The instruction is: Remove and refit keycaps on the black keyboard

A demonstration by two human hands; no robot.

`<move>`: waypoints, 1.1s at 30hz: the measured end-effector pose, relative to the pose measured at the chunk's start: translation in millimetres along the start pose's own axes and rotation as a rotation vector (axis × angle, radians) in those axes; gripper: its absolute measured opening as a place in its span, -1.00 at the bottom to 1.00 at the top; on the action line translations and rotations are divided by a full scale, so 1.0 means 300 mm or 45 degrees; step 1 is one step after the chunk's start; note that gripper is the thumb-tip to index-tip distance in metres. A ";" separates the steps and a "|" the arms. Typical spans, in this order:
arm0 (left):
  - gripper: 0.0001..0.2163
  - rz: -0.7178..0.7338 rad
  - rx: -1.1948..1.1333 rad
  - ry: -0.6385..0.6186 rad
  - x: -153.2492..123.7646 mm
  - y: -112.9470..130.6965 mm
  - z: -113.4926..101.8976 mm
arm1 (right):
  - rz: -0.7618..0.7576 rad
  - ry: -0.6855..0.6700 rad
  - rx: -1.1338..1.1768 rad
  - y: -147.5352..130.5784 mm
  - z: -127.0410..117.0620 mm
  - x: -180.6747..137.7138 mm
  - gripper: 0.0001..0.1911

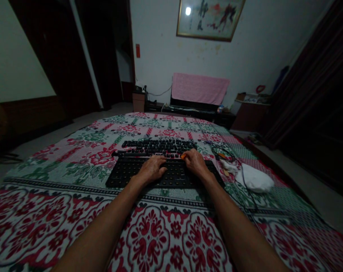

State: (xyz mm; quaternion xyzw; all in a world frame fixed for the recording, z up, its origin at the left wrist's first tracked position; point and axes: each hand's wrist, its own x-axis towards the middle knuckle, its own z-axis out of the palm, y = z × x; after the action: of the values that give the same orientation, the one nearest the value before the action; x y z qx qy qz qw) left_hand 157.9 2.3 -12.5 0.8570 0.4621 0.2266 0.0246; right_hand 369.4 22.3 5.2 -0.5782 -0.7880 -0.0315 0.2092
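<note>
A black keyboard base (123,174) with its keycaps off lies on the patterned bedspread (60,211). Just behind it lies a row of black keycaps (157,146). My left hand (152,169) rests on the base with its fingers curled down against it. My right hand (195,162) sits at the base's far edge and pinches a small orange object (183,155) between its fingertips.
A black cable (230,156) and a white cloth (254,177) lie to the right of the keyboard base. Beyond the bed stand a low dark cabinet (188,111) with a pink towel (199,88) over it, and a wooden stand (252,111).
</note>
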 end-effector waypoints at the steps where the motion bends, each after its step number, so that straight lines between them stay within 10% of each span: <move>1: -0.70 -0.001 0.002 -0.001 0.000 0.001 -0.001 | -0.012 -0.012 0.000 0.000 0.004 -0.001 -0.73; 33: -0.67 0.039 0.064 -0.009 0.004 -0.005 -0.001 | 0.038 0.001 -0.039 -0.014 -0.004 -0.034 -0.75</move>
State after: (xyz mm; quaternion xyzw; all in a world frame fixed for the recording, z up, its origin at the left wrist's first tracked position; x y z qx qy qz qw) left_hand 157.3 4.2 -12.2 0.8651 0.4545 0.2121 0.0012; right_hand 368.6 11.3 3.5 -0.5931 -0.7786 -0.0404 0.2010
